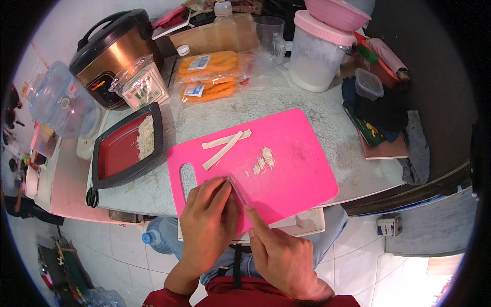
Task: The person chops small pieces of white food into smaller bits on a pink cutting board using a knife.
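Observation:
My right hand [278, 251] grips a knife, its index finger along the back of the thin blade [238, 190]. Bent over the lower left part of a pink cutting board [307, 169], my left hand [211, 215] has its fingertips against the blade; what lies under them is hidden. Two pale flat strips [224, 151] cross each other near the board's top left. Fine pale shreds [264, 159] lie in a small heap right of the blade. Left of the board, a black tray with a red inside [115, 157] holds a pile of similar shreds [146, 138].
Behind the board stand a rice cooker [115, 53], bagged orange items [209, 73], a clear plastic jug [270, 38] and a pink-lidded container [318, 53]. Notebooks and dark cloth [376, 111] lie at the right. Black scissor handles [92, 197] show at the table's left edge.

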The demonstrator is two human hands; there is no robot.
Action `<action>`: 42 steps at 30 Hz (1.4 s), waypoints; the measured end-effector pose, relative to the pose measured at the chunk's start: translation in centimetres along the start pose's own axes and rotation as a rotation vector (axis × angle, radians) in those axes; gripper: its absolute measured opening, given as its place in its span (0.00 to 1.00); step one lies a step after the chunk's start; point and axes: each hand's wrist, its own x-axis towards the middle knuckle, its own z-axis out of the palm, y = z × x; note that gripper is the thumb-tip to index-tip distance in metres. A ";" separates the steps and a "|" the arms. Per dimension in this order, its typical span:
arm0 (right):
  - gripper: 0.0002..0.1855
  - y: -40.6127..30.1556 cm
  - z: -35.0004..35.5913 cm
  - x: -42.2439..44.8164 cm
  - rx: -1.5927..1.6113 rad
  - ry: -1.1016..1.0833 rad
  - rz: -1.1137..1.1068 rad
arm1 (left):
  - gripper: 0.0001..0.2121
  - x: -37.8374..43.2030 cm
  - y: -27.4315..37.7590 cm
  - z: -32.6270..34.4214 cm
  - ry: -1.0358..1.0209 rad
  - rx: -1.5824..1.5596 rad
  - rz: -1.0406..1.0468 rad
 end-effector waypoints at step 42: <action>0.30 1.1 1.2 -0.4 -0.048 0.114 -0.059 | 0.15 -0.3 0.1 0.0 0.053 -0.011 -0.011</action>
